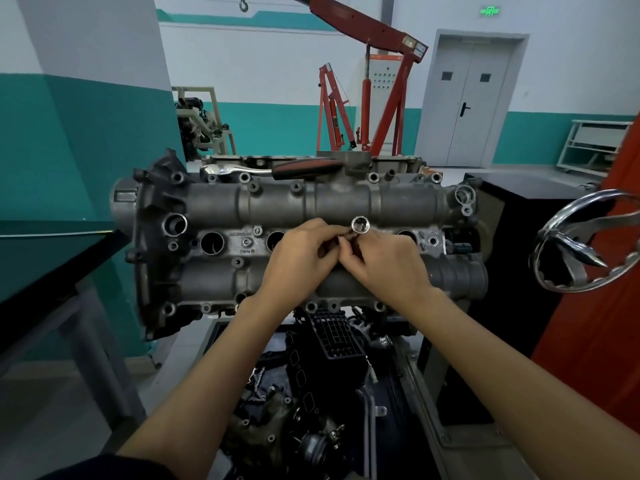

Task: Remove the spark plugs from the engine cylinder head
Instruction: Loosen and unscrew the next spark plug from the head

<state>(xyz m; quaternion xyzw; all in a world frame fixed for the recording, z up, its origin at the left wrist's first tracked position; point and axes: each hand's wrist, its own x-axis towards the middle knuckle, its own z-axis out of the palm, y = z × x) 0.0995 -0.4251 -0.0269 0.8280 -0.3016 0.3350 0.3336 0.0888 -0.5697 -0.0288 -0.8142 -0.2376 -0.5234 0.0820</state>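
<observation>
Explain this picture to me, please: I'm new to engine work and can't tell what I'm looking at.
There is one picture, taken by a camera on the person's head, looking down at their bare hands. The big grey metal block is an engine cylinder head on a stand. The round dark holes along its middle are spark plug wells. The left hand and right hand meet over one well, both pinching a shiny socket tool standing in it. A ratchet wrench with a red and black handle lies on the far edge. The red frame behind is an engine crane.

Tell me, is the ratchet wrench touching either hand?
Apart. The head view shows the ratchet wrench lying on the engine's far edge, well beyond the left hand and right hand.
</observation>
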